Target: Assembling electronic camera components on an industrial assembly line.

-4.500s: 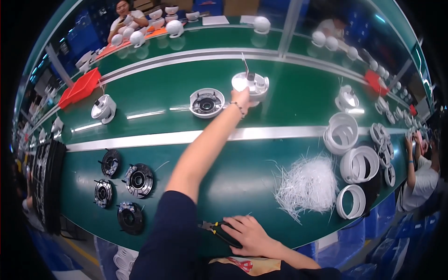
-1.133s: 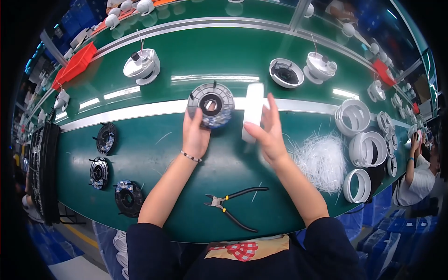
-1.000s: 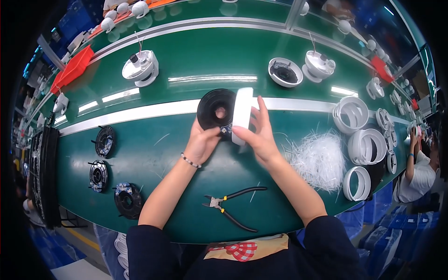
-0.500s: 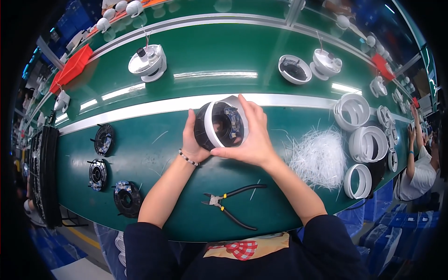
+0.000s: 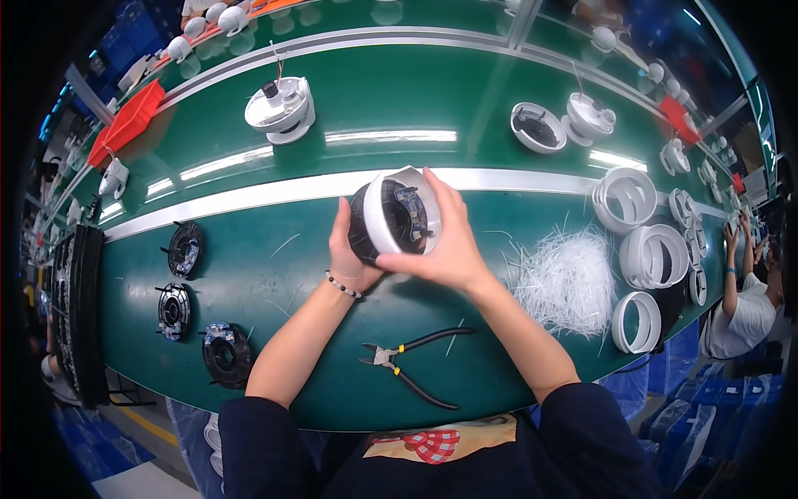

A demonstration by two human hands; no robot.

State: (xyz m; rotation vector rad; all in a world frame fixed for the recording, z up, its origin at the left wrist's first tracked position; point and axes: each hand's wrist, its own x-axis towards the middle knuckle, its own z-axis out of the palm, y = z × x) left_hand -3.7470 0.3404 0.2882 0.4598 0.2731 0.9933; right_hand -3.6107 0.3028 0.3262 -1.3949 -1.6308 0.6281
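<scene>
Above the middle of the bench, both hands hold a white ring-shaped housing (image 5: 379,218) tilted on its side. A black disc with a blue circuit board (image 5: 413,214) shows inside it. My left hand (image 5: 349,248) is wrapped around the black outer side at the left. With fingers along the far right rim and thumb at the near edge, my right hand (image 5: 451,245) grips the white wall. Below the hands lie diagonal cutters (image 5: 383,357) with black and yellow handles, jaws apart. To the left sit black discs with circuit boards (image 5: 186,249) (image 5: 174,312) (image 5: 226,353).
White rings (image 5: 626,200) are stacked on the right beside a pile of thin clear-white strips (image 5: 565,283). Behind a metal rail, a green belt carries white assemblies (image 5: 281,108) and a white bowl (image 5: 539,128). A stack of black parts (image 5: 79,316) stands far left; a co-worker (image 5: 740,299) is far right.
The white housing has turned slightly in my hands, showing more of its outer wall. My left hand has shifted a little right. The white assemblies on the belt have moved right.
</scene>
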